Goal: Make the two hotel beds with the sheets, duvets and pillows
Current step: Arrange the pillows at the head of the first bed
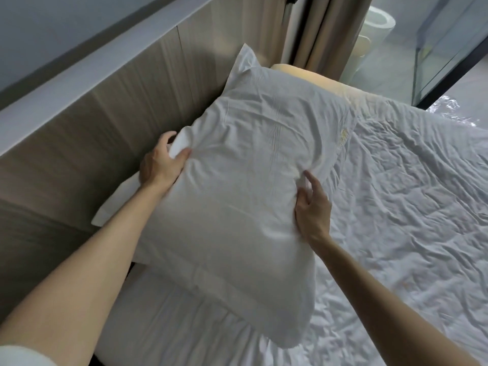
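A large white pillow (pixel 237 180) in a wrinkled case lies tilted at the head of the bed, against the wooden headboard (pixel 79 143). My left hand (pixel 161 162) grips its left edge, thumb on top and fingers behind. My right hand (pixel 313 207) holds the right side, fingers curled into the fabric. A crumpled white duvet (pixel 409 207) covers the bed to the right. Below the pillow a white sheet (pixel 171 326) shows. A second white pillow's corner (pixel 111 210) sticks out under my left forearm.
A beige cushion (pixel 317 80) lies behind the pillow at the bed's far end. Beige curtains (pixel 317 27) hang beyond it, beside a glass partition (pixel 435 62). A grey ledge (pixel 79 75) runs above the headboard. Clear plastic wrap (pixel 449 109) lies at the duvet's far edge.
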{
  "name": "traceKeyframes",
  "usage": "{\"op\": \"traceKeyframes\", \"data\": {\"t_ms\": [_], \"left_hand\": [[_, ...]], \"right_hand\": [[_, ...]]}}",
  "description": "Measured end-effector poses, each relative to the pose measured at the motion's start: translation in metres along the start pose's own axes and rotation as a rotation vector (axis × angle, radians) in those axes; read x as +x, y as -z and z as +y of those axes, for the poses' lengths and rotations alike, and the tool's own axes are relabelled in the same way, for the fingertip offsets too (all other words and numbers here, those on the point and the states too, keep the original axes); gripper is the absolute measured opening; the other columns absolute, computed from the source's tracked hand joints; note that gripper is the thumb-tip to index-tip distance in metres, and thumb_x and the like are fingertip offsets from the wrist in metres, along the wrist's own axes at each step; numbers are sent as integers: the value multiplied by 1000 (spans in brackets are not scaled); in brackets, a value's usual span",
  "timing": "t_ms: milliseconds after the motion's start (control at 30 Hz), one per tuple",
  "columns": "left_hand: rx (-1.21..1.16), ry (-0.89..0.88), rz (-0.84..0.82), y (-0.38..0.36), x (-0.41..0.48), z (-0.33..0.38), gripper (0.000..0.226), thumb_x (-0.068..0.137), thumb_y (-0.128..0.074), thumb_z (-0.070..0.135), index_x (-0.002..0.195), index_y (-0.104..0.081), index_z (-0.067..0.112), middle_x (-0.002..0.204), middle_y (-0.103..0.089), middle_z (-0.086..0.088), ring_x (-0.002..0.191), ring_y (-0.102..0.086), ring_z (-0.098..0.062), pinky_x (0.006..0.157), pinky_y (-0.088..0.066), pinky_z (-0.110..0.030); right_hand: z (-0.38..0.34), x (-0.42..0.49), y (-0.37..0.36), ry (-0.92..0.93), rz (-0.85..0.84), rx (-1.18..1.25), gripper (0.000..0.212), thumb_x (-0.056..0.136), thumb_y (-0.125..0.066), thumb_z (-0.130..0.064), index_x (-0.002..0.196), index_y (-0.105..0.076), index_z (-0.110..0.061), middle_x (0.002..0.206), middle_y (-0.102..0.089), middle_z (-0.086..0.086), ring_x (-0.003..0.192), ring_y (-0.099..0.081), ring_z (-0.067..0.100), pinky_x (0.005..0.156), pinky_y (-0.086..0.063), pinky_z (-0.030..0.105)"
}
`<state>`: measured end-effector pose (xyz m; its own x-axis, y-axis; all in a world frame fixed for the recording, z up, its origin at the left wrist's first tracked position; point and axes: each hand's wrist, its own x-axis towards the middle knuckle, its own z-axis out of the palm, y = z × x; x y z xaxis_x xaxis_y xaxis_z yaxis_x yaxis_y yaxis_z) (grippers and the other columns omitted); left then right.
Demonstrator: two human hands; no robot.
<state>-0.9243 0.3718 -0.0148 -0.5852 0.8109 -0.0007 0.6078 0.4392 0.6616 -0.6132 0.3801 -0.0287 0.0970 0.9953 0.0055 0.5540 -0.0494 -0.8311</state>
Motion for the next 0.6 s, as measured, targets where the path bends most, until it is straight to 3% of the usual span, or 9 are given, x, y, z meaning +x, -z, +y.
{"op": "traceKeyframes", "data": {"t_ms": [100,133,200,300,367,433,500,600], "left_hand": [[217,97,-83,-1,9,-27,47,96,-48,44,139,-46,26,132,-53,-16,122,-47,-37,105,-31,-44],[293,142,-115,-3,6,-37,46,98,-45,41,141,-45,25,131,-50,-20,121,-44,-39,105,-30,-45],[351,162,-118,-8,-8,-41,44,101,-40,30,144,-42,24,130,-44,-23,118,-43,-42,104,-32,-47],[373,15,54,-17,-31,-17,49,99,-41,19,147,-37,25,139,-42,-13,127,-40,-36,111,-19,-57],[332,-62,118,-25,-45,13,50,99,-41,23,148,-34,29,148,-36,-5,139,-29,-28,110,-7,-66],[307,-152,36,-38,-57,41,50,101,-38,32,150,-27,36,157,-24,0,147,-13,-27,110,0,-69],[325,-195,-87,-56,-71,52,51,100,-32,47,150,-19,44,162,-9,5,148,3,-31,106,8,-71],[424,-71,-154,-73,-84,29,63,91,-23,70,148,-6,52,162,8,5,145,14,-41,104,10,-75]], "right_hand": [[11,-8,-8,-22,-149,-62,44,97,-47,-8,139,-53,-19,126,-64,8,113,-59,19,92,-37,16],[19,-11,-10,-53,-230,-110,47,97,-47,-10,141,-50,-24,130,-62,9,118,-58,23,96,-41,24],[30,-10,-8,-71,-334,-370,50,95,-47,-17,142,-46,-34,123,-65,9,113,-59,28,92,-47,36],[23,-1,3,94,-303,-741,46,90,-55,-13,135,-54,-27,131,-51,8,121,-46,31,94,-43,45],[2,5,4,259,-194,-719,49,89,-60,-13,136,-53,-22,148,-36,7,132,-35,31,103,-36,47],[-23,8,-4,402,-142,-546,56,92,-59,-20,145,-42,-24,157,-27,4,142,-26,29,112,-28,47],[-32,6,-23,468,-260,-489,59,97,-50,-37,151,-26,-37,162,-13,-1,149,-9,28,119,-13,52],[4,-8,-44,222,-597,-553,69,91,-30,-70,145,11,-57,157,28,-12,145,23,35,115,5,63]]}}
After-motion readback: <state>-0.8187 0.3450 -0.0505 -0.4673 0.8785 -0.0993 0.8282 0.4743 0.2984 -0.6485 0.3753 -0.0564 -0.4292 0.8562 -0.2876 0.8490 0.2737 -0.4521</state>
